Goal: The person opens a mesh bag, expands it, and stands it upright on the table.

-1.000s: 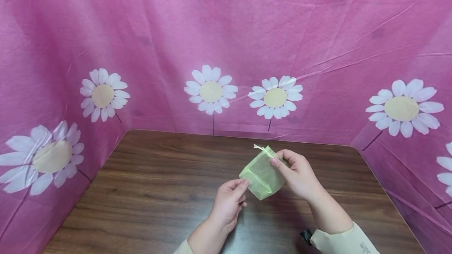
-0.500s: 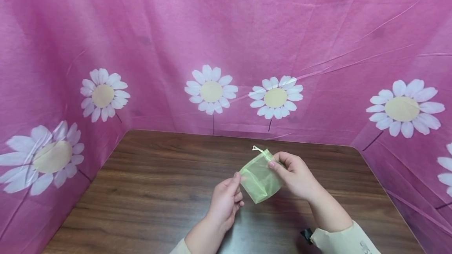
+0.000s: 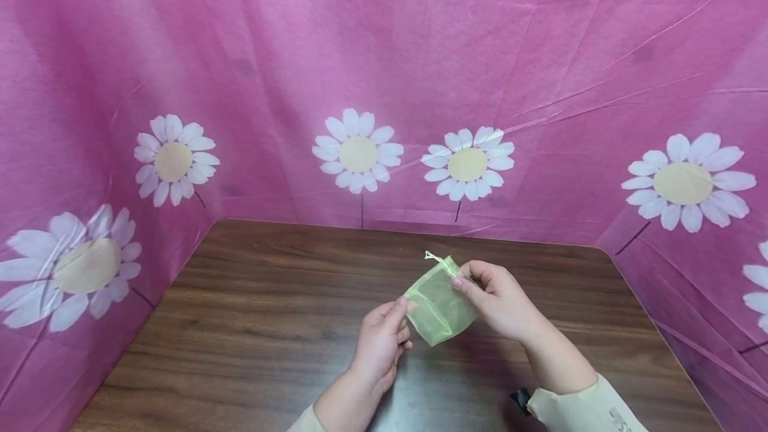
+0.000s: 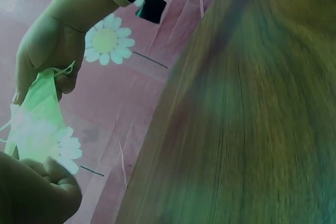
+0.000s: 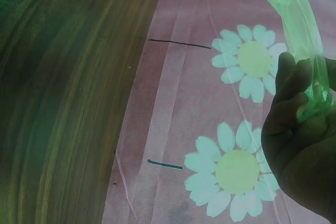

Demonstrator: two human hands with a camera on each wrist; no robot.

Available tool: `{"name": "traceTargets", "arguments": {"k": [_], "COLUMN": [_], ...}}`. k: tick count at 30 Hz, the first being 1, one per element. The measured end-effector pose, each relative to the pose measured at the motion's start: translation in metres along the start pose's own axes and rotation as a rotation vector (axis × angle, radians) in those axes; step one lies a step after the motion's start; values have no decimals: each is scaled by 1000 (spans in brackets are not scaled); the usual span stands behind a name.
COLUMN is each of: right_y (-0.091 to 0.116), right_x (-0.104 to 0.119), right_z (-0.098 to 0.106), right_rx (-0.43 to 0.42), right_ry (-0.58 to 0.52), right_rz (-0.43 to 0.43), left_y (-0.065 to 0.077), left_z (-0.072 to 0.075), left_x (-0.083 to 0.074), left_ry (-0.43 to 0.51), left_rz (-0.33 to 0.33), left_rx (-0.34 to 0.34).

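Note:
A sheer yellow-green drawstring pouch (image 3: 435, 305) is held tilted above the table between both hands. My left hand (image 3: 378, 345) pinches its left corner between thumb and fingers. At the upper right side, near the gathered neck, my right hand (image 3: 501, 299) grips the pouch with the thumb on top. A pale drawstring loop (image 3: 431, 256) sticks out at the pouch's upper end. In the right wrist view the pouch fabric (image 5: 302, 24) stretches up from the right hand (image 5: 299, 135). The left wrist view shows the fabric (image 4: 39, 114) taut between the two hands.
The brown wood-grain table (image 3: 240, 325) lies below the hands. A pink cloth (image 3: 270, 52) printed with white daisies surrounds it at the back and both sides. A small black piece (image 3: 521, 401) is at the right sleeve (image 3: 585, 409).
The pouch and both hands have shifted slightly left and down. My left thumb now sits higher along the pouch's left corner. Both hands keep their hold.

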State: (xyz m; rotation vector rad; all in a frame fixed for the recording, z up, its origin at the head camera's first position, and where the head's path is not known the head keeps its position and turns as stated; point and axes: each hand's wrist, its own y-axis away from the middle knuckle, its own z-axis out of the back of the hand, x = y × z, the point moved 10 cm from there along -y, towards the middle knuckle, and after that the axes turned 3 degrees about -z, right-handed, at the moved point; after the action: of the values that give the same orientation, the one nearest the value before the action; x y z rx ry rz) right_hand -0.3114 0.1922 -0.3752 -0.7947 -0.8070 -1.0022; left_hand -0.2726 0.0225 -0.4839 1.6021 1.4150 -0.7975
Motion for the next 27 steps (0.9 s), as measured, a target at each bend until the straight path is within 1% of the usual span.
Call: {"name": "traceTargets", "arguments": {"k": [3, 6, 9, 12, 13, 15, 17, 20, 24, 27], "right_y": [0, -2, -4, -4, -4, -3, -1, 1, 3, 6], "right_x": [2, 5, 11, 16, 18, 20, 21, 20, 15, 6], "right_z": [2, 4, 5, 4, 2, -1, -5, -11, -19, -25], "right_rx": [-4, -14, -22, -32, -36, -46, -55, -61, -70, -84], "right_ry": [36, 96, 179, 276, 315, 399, 475, 570, 647, 687], "right_rz": [9, 20, 40, 93, 121, 182, 236, 298, 339, 373], "left_y": [0, -2, -4, -6, -7, -9, -13, -18, -22, -21], "left_z": [1, 3, 4, 5, 5, 4, 2, -2, -9, -15], "left_x": [-1, -7, -23, -39, -43, -47, -46, -38, -25, -19], "left_ry": [-77, -175, -299, -441, -489, -580, -658, -756, -922, -1067], "left_rz": [7, -35, -155, -284, -318, -352, -358, -334, -326, -340], "left_rx": [7, -10, -47, -83, -89, -85, -59, 16, 139, 201]}}
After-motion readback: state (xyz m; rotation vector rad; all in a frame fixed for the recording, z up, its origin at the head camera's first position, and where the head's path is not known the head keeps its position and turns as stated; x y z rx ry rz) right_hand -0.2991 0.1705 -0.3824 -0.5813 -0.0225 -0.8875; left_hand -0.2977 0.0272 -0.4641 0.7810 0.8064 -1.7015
